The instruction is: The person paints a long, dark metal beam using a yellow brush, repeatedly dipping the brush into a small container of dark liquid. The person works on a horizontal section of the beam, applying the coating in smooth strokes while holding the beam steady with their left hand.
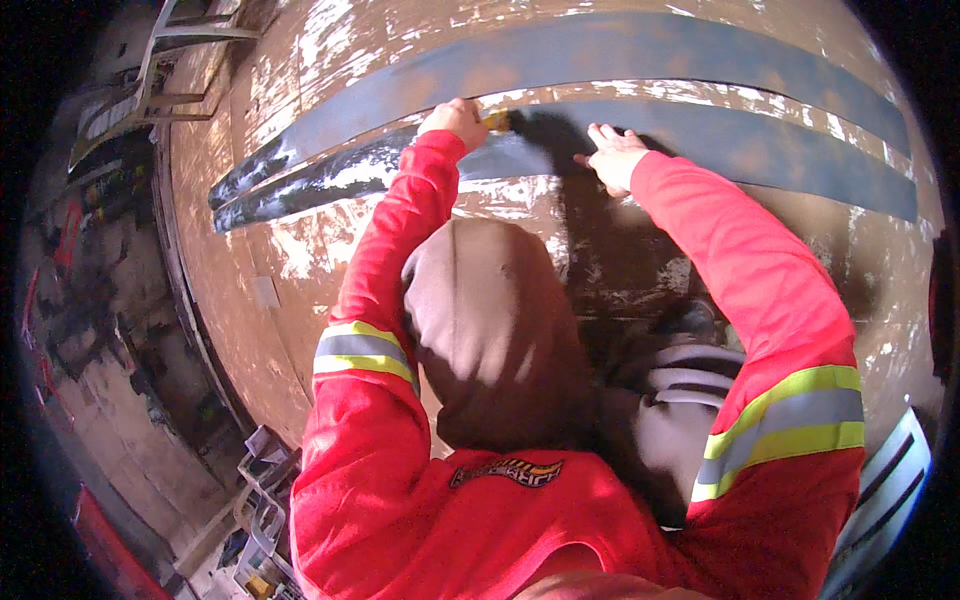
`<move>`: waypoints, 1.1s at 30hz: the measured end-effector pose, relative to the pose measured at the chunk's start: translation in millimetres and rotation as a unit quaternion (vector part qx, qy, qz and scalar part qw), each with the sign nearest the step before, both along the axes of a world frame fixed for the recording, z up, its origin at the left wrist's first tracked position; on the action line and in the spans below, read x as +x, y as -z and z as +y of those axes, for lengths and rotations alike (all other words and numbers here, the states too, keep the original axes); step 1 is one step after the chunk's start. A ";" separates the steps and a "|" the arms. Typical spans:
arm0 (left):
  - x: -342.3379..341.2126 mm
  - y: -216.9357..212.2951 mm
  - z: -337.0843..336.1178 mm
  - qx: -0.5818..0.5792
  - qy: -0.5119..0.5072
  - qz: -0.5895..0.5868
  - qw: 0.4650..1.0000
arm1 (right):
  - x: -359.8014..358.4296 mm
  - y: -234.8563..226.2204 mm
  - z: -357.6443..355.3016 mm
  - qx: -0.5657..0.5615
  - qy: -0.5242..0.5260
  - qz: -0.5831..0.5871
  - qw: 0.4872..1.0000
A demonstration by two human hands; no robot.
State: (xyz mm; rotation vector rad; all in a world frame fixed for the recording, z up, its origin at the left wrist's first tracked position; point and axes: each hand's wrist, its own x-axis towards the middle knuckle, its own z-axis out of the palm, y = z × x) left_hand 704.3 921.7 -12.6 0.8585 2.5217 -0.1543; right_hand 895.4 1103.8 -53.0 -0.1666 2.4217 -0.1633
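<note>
Two long, flat grey-blue metal strips lie side by side across the brown surface, the far strip (600, 50) and the near strip (720, 140). Glossy black paint coats the left part of the near strip, and the far one is dark at its left end. My left hand (458, 122) is closed around what looks like a paintbrush (495, 121) with a yellowish part, touching the near strip; its far end is lost in shadow. Fingers spread, my right hand (612, 160) rests at the near edge of that same strip, holding nothing.
The brown surface (290, 330) is streaked with white scuffs. A metal frame (150, 85) stands at the far left, and another frame with clutter (262, 520) is at the lower left. A pale blue slatted piece (885, 490) shows at the lower right. My bent knees are close to the strips.
</note>
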 end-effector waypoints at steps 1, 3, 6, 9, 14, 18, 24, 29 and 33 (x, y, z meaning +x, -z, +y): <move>-1.9 4.5 4.2 0.050 0.003 -0.056 0.997 | 0.8 0.3 -1.1 0.005 -0.001 0.003 1.000; -9.3 4.5 -2.2 0.051 0.006 -0.064 0.997 | -1.3 -5.0 -5.1 0.001 -0.008 -0.017 1.000; -27.5 -10.8 -17.7 -0.088 -0.013 0.023 0.996 | 4.5 2.7 1.1 -0.024 0.013 0.021 0.999; -43.0 -31.1 -60.5 -0.225 -0.086 0.093 0.966 | -2.9 -1.0 -4.5 -0.002 -0.001 0.015 1.000; -26.8 -17.6 -52.0 -0.169 -0.071 0.153 0.971 | -10.5 3.2 -13.9 0.040 -0.005 0.041 0.998; 7.5 -7.2 -3.0 0.074 -0.008 0.002 0.997 | -6.6 -2.5 -16.2 0.064 -0.037 0.087 0.993; -11.4 -19.7 -56.5 -0.175 -0.043 0.117 0.977 | -3.9 -0.9 -11.1 0.076 -0.088 0.095 0.989; 28.7 -26.2 -50.6 -0.232 -0.074 0.125 0.962 | -3.8 4.8 -10.3 0.086 -0.106 0.096 0.986; 74.4 -24.7 -41.5 -0.052 -0.099 -0.004 0.994 | -4.2 7.1 0.2 0.051 -0.125 0.088 0.987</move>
